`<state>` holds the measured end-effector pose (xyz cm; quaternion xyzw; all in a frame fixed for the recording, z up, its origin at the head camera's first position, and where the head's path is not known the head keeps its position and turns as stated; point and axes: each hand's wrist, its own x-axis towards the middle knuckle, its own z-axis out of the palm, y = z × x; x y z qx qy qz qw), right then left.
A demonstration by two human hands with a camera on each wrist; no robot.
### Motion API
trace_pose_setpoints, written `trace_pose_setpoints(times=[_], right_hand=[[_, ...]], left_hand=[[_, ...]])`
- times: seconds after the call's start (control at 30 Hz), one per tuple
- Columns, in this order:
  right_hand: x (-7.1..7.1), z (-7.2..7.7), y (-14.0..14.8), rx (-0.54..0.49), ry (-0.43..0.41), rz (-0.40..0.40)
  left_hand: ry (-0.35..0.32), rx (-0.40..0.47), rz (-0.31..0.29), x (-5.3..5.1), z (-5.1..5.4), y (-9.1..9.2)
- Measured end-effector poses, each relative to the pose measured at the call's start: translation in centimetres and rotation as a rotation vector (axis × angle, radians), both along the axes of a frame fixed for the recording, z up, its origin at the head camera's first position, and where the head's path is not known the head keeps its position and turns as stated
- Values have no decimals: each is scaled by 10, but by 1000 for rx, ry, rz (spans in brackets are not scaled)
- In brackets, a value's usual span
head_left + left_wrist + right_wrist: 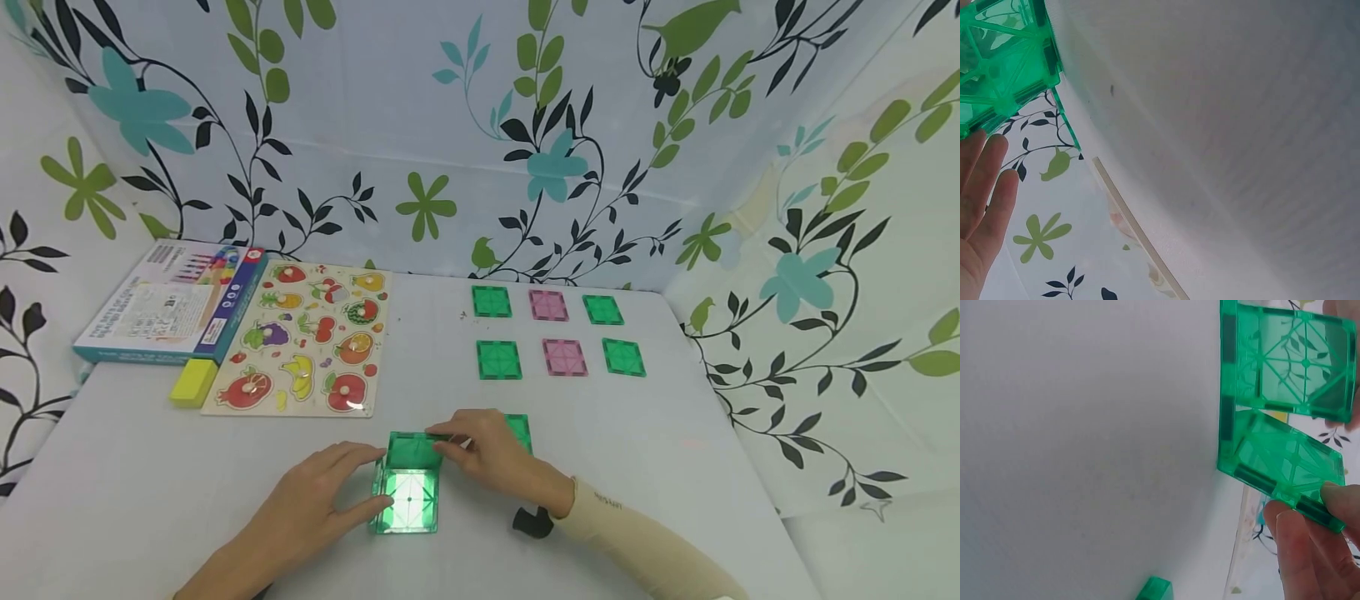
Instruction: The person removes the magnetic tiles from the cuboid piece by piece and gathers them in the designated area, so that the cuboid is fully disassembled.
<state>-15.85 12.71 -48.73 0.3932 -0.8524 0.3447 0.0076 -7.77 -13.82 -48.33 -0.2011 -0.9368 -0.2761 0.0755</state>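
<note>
In the head view a green see-through magnetic tile (pixel 409 502) lies flat near the front edge. Another green tile (pixel 1007 59) stands upright along its left side, held at opposite edges by the thumb and fingers of my left hand (pixel 315 492). My right hand (pixel 491 450) pinches a third green tile (pixel 412 450) at the far side of the flat one. The right wrist view shows this tile (pixel 1291 459) tilted, its lower edge at the base tile (pixel 1227 387), thumb and fingers at its outer corner.
Beyond my right hand lie a partly covered green tile (pixel 519 432), several green tiles (pixel 498 360) and two pink tiles (pixel 566 357). At the left are a fruit puzzle board (pixel 318 292), a box (pixel 161 304) and a yellow block (pixel 192 383). A small black object (pixel 532 523) is near my right wrist.
</note>
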Motion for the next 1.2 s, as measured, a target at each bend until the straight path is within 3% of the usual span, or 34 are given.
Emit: trace_pose_setpoints(times=[0.5,0.8,0.97,1.2], right_hand=[[-5,0,3,-16,-3,-90],[-12,7,12,-107,-5,-190],[-24,18,37,-133,-2,-252],[-36,36,99,-68,-136,-382]], left_hand=[[-16,-14,-9,-1,0,3],[-26,-11,-24,-3,2,4],[-22,-6,-21,-3,1,4],[3,3,-28,-2,2,3]])
